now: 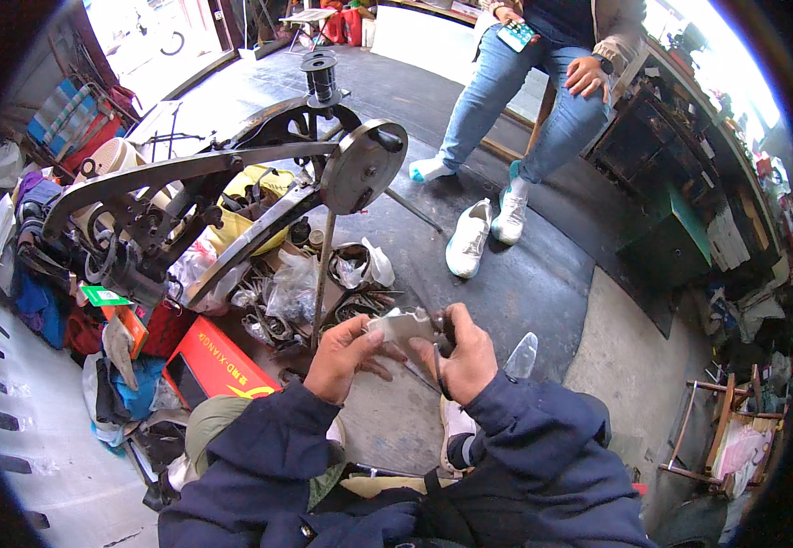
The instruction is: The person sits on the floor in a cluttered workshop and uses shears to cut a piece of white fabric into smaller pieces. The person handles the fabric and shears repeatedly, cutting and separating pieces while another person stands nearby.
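In front of my lap, a small pale grey, flat piece with an uneven edge (396, 325) is between my two hands. My left hand (341, 361) pinches its left end with thumb and forefinger, the lower fingers partly curled beneath. My right hand (465, 361) grips the other end, its thumb bent against the piece; a narrow dark item I cannot make out runs along that hand. Just beyond my right wrist lies a clear, sole-shaped piece (521, 356) on the floor. An open red box (195, 356) sits to the left of my left hand.
An old metal machine with a handwheel (364, 164) and spool stands front-left, over bags and loose parts (291, 297). Ahead, a seated person (515, 91) holds a phone, one foot unshod beside a white shoe (467, 239). Cluttered shelving (679, 210) lines the right; a folding stool (725, 429) sits lower right.
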Demonstrator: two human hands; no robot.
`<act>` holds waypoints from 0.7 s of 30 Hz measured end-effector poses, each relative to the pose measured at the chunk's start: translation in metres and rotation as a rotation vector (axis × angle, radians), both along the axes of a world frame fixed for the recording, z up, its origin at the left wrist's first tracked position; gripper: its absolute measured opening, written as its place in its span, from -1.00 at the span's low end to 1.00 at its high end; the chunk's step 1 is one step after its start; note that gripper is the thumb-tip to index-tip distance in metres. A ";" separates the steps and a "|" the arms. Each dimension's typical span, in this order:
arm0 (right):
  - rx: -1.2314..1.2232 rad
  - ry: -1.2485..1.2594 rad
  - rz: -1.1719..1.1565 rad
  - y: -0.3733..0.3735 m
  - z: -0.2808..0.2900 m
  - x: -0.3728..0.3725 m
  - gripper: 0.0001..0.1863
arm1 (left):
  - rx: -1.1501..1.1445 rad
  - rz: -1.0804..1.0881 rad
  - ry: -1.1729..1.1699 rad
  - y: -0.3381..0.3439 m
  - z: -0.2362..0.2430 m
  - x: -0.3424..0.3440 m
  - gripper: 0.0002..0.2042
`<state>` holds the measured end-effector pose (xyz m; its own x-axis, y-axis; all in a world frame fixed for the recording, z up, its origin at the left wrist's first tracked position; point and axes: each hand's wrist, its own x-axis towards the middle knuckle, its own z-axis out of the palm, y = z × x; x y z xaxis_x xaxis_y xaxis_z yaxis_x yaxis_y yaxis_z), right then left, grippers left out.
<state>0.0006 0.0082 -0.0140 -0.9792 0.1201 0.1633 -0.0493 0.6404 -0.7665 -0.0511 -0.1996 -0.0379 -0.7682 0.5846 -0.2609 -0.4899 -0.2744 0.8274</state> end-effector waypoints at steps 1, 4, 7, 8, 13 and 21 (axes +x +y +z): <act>-0.040 -0.015 -0.028 0.002 0.001 -0.001 -0.59 | 0.034 0.058 0.036 -0.001 0.001 -0.001 -0.77; -0.254 0.058 -0.086 0.007 0.007 -0.005 -0.64 | 0.084 0.207 0.041 -0.008 0.002 -0.007 -0.74; -0.288 0.126 -0.061 0.011 0.018 -0.005 -0.70 | 0.198 0.368 0.047 -0.014 0.002 -0.015 -0.79; -0.322 -0.011 0.019 0.015 0.023 0.000 -0.72 | 0.221 0.404 0.010 -0.017 0.001 -0.018 -0.82; -0.639 -0.623 0.426 -0.003 0.020 0.021 -0.55 | 0.370 0.429 0.052 -0.022 0.004 -0.022 -0.83; -0.614 -0.800 0.411 -0.011 0.020 0.016 -0.48 | 0.364 0.386 0.037 -0.015 0.009 -0.015 -0.73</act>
